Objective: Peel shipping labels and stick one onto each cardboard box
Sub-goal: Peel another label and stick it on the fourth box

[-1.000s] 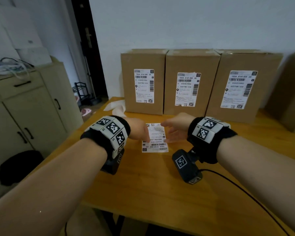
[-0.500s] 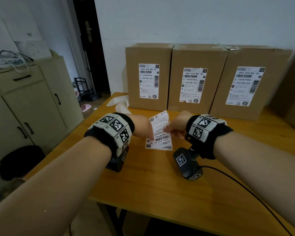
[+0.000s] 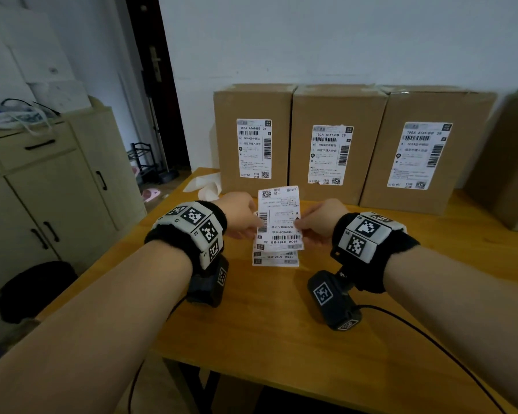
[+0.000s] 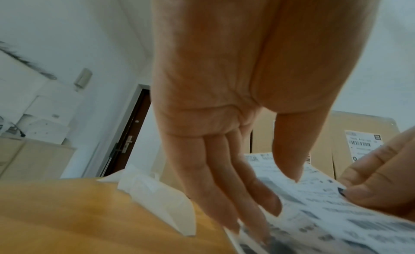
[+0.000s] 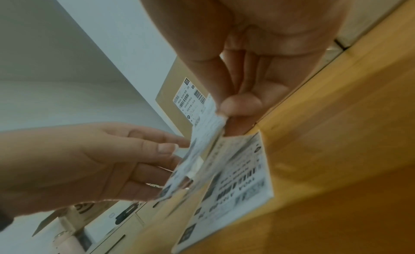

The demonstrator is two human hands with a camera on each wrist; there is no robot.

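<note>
I had the top label (image 3: 278, 218) lifted off the stack of labels (image 3: 275, 259) on the table (image 3: 251, 324), left hand (image 3: 241, 218) pinching its left edge, right hand (image 3: 317, 222) pinching its right edge. Peeling step, I judged. Three far boxes (image 3: 335, 115) already labelled; next, separate the backing and find the unlabelled box (image 3: 509, 162) at right.

White labels (image 3: 278, 219) with black barcodes, brown cardboard boxes (image 3: 253, 103), an orange-yellow table (image 3: 281, 324), beige cabinet (image 3: 42, 189).
</note>
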